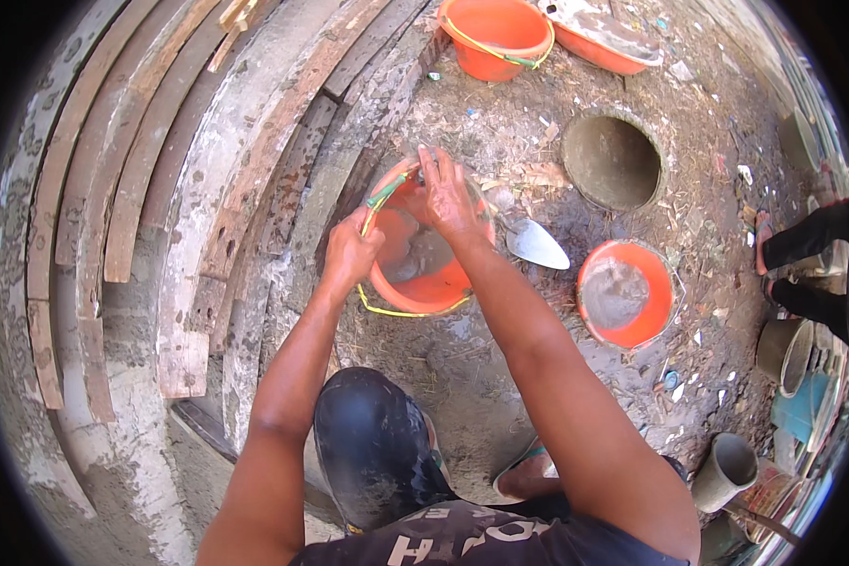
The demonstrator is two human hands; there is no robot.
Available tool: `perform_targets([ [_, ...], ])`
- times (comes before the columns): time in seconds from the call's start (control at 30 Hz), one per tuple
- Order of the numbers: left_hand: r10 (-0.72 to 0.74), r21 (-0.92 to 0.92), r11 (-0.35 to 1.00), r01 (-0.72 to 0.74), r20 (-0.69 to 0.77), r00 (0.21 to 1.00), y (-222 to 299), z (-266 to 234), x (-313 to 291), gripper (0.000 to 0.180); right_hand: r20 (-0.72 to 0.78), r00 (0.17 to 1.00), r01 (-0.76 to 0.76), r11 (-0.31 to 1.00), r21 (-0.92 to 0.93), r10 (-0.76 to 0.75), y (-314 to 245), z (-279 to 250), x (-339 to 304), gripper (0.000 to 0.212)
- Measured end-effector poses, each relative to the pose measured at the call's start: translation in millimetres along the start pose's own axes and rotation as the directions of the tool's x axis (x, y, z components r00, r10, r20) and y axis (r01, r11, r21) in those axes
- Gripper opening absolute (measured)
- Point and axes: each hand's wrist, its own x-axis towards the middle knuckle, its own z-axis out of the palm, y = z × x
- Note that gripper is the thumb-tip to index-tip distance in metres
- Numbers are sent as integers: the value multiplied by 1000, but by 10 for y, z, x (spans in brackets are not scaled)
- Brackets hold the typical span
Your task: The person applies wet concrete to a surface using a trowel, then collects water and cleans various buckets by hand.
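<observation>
Centre bucket (pixel 443 291): orange plastic, smooth, wet sheen | trowel blade (pixel 540 245), right of centre: smooth metal | planks (pixel 231 141), upper left: wood, rough, grey-crusted | grey mix (pixel 615 292), right of centre: wet, lumpy | ground (pixel 712 203), upper right: rough, matt earth | shirt (pixel 462 542), bottom edge: matt cloth

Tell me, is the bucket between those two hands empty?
No, partly filled: grey, wet-looking mix lies inside the orange bucket.
</observation>
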Motion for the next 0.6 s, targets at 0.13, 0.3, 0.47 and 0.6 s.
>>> perform_targets([
  [0.13, -8, -96, 995, 11, 26, 1000, 40, 186, 53, 38, -39, 998, -54, 939, -340, 44, 853, 131, -219, 41],
  [0.3, 47, -136, 989, -63, -117, 992, 100, 280, 48, 40, 456, 725, -350, 846, -402, 516, 781, -512, -1129, 47],
  [0.47, -13, -231, 972, 30, 74, 997, -139, -34, 279, 42, 266, 726, -635, 767, -93, 634, 816, -1900, -1498, 41],
  [0.6, 42, -139, 990, -8, 247, 968, -111, -98, 519, 46, 182, 612, -717, 637, -282, 770, 2246, -2490, -2080, 44],
])
